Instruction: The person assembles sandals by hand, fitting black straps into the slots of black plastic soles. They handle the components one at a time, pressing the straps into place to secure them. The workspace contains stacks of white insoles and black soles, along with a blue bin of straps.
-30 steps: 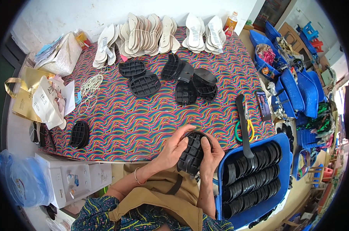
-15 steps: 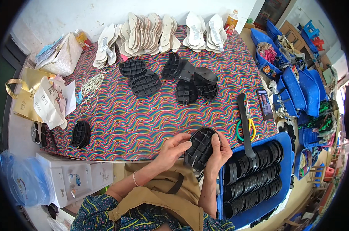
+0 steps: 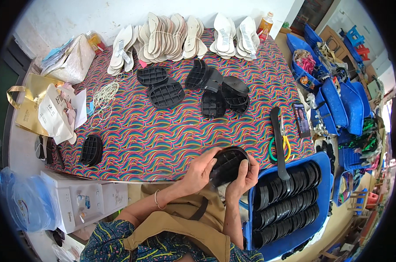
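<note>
Between my two hands, just over the table's front edge, is a black shoe heel piece (image 3: 228, 165) with a gridded hollow face turned up toward me. My left hand (image 3: 199, 172) is closed on its left side, and my right hand (image 3: 241, 180) grips its right side with the thumb on the rim. Another black heel piece (image 3: 92, 149) stands on the table to the left. Farther back lie more gridded black pieces (image 3: 166, 94) and a loose heap of black heels (image 3: 213, 103).
A blue crate (image 3: 324, 174) full of rowed black heels stands at my right. Scissors (image 3: 286, 146) and a long black strip (image 3: 275, 131) lie near it, beside a phone (image 3: 301, 118). Bundled pale insoles (image 3: 163, 41) line the wall; tangled elastic bands (image 3: 104, 99) lie left.
The heel piece has tilted and turned in my hands, its grid now seen at a slant. My right hand has shifted slightly left and down.
</note>
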Available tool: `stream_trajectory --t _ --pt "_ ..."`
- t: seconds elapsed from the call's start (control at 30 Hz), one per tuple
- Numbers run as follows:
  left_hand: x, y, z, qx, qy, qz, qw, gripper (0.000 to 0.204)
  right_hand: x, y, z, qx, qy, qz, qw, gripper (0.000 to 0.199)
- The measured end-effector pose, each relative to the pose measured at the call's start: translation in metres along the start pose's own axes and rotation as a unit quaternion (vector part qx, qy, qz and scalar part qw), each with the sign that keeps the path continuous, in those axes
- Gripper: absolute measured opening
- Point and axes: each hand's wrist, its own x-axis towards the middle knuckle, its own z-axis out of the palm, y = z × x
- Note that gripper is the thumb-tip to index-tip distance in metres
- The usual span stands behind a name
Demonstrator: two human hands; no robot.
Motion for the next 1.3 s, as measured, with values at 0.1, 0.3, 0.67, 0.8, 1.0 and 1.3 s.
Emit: stream_trajectory --t 0.1,0.3,0.67,0.8,1.0,1.3 --pt "0.015 0.010 -0.020 0.140 -0.020 0.086 0.986 0.045 0.010 -0.009 -0.001 -0.120 -0.046 -0.083 0.988 0.036" --pt "0.028 -0.014 -0.026 0.253 -0.122 0.197 0.939 0.060 0.024 -0.019 0.001 -0.338 -0.202 -0.229 0.890 0.062" --pt "0.022 -0.017 -0.031 0.036 -0.075 -0.050 0.995 0.075 0.028 0.011 -0.002 -0.275 -0.272 -0.123 0.914 0.046" --pt "0.021 -0.018 -0.030 0.046 -0.035 -0.008 0.998 0.078 0.033 0.006 -0.002 -0.277 -0.298 -0.110 0.907 0.049" --pt "0.022 -0.016 -0.035 0.042 -0.077 -0.040 0.995 0.078 0.041 -0.022 0.011 -0.331 -0.370 -0.109 0.861 0.047" --pt "0.023 -0.011 -0.034 -0.013 -0.067 -0.120 0.990 0.072 0.044 0.002 0.008 -0.289 -0.367 -0.109 0.878 0.035"
